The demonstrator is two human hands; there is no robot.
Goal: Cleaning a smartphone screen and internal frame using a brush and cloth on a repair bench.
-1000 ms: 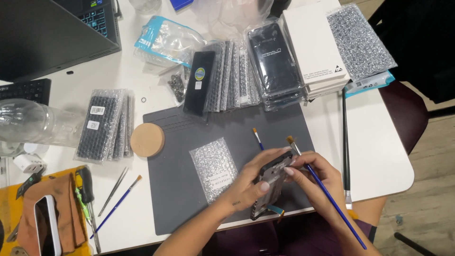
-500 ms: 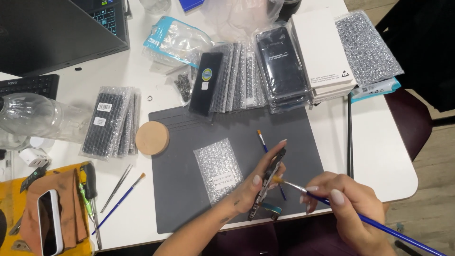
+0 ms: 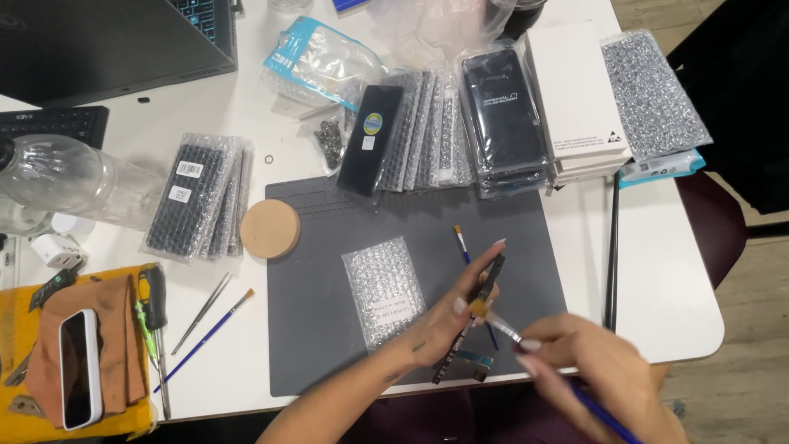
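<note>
brush tip (image 3: 477, 307) back against phone (image 3: 475, 316)

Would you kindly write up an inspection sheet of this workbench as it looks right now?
Surface: white table with a grey rectangular work mat on it.
Job's things: thin dark flat phone part held on edge above the mat; blue-handled fine paintbrush with its bristles at the part.
Clutter: small bubble-wrap pouch, round cork coaster, second blue brush, metal tweezers, rows of bubble-wrapped parts, white boxes, clear plastic bottle, white phone on a brown cloth.
Grippers: left hand grips the part; right hand grips the brush.
Cables: nothing seen.
Surroundings: dark laptop, black keyboard, wooden floor.
</note>
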